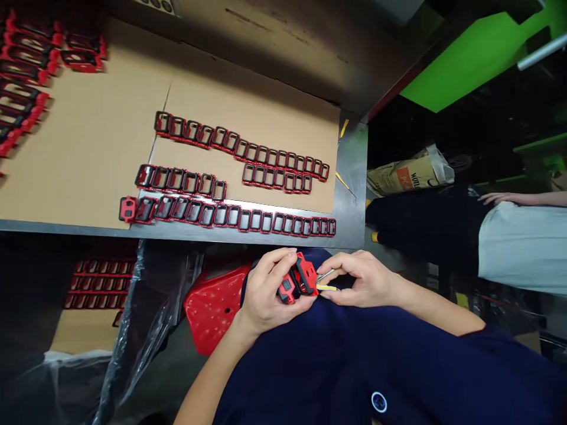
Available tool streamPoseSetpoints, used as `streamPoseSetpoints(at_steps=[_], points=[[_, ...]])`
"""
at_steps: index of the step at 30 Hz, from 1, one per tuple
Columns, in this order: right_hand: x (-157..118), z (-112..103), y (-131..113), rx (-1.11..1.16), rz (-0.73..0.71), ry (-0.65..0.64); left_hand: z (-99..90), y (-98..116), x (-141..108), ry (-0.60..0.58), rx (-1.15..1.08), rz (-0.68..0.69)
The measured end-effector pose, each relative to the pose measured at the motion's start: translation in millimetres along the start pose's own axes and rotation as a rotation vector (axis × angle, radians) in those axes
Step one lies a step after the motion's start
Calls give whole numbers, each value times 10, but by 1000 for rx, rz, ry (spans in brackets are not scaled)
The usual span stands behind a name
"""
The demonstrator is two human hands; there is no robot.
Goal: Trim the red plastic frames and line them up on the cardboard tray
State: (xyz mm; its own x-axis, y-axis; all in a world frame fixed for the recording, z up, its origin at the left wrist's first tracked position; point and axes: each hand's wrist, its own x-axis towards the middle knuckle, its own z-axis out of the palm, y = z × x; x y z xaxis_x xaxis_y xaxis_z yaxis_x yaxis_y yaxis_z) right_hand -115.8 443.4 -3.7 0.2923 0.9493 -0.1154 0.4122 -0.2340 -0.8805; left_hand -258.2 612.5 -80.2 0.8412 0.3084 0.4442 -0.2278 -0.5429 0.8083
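My left hand (266,289) is closed round a red-and-black plastic piece (306,273), held above my lap just off the table's front edge. It resembles the frames lined up on the table; fingers hide part of it. My right hand (361,277) pinches a thin tool (328,288) with a yellow part and a silvery part, its exact kind unclear. The tool's end touches or nearly touches the right side of the plastic piece. Rows of red-and-black rectangular frames (206,213) stand on the table in front of me.
Cardboard sheets (252,100) cover much of the metal table (354,200). Yellow-handled tools (341,177) lie at its right end. More frames (26,77) crowd the far left, and others (101,283) sit lower down. A red stool (217,307) is beneath me; another person (509,236) stands at right.
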Motion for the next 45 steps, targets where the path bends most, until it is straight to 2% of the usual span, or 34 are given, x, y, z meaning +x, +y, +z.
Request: streamPoseSetpoints(at_steps=[5,13,19,26,32,36,42,45], points=[[12,-44,17,-119,-136,172,20,-81,143,-43,-41,44],[-206,-255,133,-182,-151,243,286,4,332,-71,-76,86],[-506,-466,203,-277,-145,226,607,175,385,-103,-69,88],[-1001,-728,327,-304,-169,216,1047,478,387,-170,-39,82],[-1435,-857,526,-278,-189,209,1445,714,293,-195,-31,82],[-1663,-904,640,-284,-227,213,1646,849,205,-209,-11,69],[-1787,-946,651,-310,-295,271,1724,990,165,-195,6,43],[-1773,-957,635,-210,-156,395,1689,973,123,-112,-129,-64]])
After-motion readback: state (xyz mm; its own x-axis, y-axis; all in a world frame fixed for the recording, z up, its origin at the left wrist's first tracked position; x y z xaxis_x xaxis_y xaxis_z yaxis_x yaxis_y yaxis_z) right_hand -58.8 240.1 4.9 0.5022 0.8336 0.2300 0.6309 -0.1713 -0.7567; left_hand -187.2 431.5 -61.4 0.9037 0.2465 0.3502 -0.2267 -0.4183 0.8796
